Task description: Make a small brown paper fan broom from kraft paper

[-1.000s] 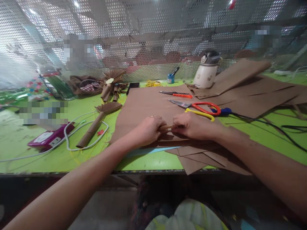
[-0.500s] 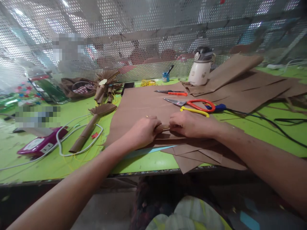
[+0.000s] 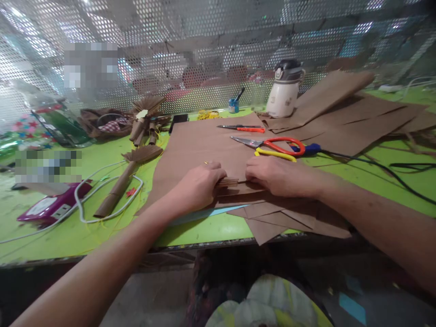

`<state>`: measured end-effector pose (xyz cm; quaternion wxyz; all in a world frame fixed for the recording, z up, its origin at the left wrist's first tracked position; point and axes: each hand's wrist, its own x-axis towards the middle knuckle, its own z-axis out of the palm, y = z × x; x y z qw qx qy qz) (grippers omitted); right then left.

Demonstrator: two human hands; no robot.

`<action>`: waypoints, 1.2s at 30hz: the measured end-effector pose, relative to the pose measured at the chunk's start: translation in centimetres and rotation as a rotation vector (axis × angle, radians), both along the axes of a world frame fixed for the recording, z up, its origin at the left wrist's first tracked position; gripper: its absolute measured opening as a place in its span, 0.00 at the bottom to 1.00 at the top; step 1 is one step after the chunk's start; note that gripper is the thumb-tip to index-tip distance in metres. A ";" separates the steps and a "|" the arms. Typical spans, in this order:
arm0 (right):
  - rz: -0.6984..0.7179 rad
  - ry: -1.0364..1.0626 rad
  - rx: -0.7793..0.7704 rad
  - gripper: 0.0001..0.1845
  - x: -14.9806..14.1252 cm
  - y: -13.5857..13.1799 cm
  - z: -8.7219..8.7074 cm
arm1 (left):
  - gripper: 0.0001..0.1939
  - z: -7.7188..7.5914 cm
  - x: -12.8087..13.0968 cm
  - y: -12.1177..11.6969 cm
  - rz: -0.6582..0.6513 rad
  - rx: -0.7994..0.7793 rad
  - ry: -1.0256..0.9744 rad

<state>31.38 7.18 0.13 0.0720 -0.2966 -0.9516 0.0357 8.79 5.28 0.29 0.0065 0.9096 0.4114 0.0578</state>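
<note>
A narrow, pleated stack of brown paper [image 3: 229,182] is pinched in my left hand [image 3: 200,184], its folded end sticking out to the right. My right hand [image 3: 272,176] lies just to the right with its fingers curled together, a small gap from that end. What its fingertips hold, if anything, is hidden. Under both hands spreads a large brown paper sheet [image 3: 190,141]. Scissors with red and yellow handles [image 3: 284,145] rest on it beyond my right hand, and orange-handled snips [image 3: 250,129] lie farther back.
Loose brown paper pieces [image 3: 272,220] overlap the front edge of the green table [image 3: 211,229]. At left are a pleated paper fan with a rolled handle [image 3: 117,188], a white cable and a purple power strip [image 3: 51,206]. A white flask [image 3: 282,97] stands behind, beside larger brown sheets [image 3: 368,120].
My right hand has drawn slightly right, off the pleated paper's end, so a gap shows between them. My left hand keeps its pinch. The whole view has shifted slightly.
</note>
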 end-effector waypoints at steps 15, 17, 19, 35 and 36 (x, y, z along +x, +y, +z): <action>0.074 -0.147 0.346 0.08 0.1 -1.8 -1.1 | 0.05 0.1 -0.5 -0.4 -0.037 -0.084 -0.144; 0.075 -0.141 0.383 0.08 -0.1 -2.0 -0.8 | 0.08 0.4 -0.6 -0.2 0.032 -0.225 -0.282; 0.068 -0.112 0.429 0.09 -0.3 -2.2 -0.4 | 0.12 0.6 -0.6 0.1 0.134 -0.369 -0.411; 0.040 0.180 0.310 0.09 -1.0 -2.1 -0.3 | 0.13 0.5 -0.8 0.1 0.243 -0.662 -0.556; 0.040 0.248 0.241 0.07 -1.0 -2.0 -0.1 | 0.14 0.5 -0.8 0.1 0.244 -0.659 -0.555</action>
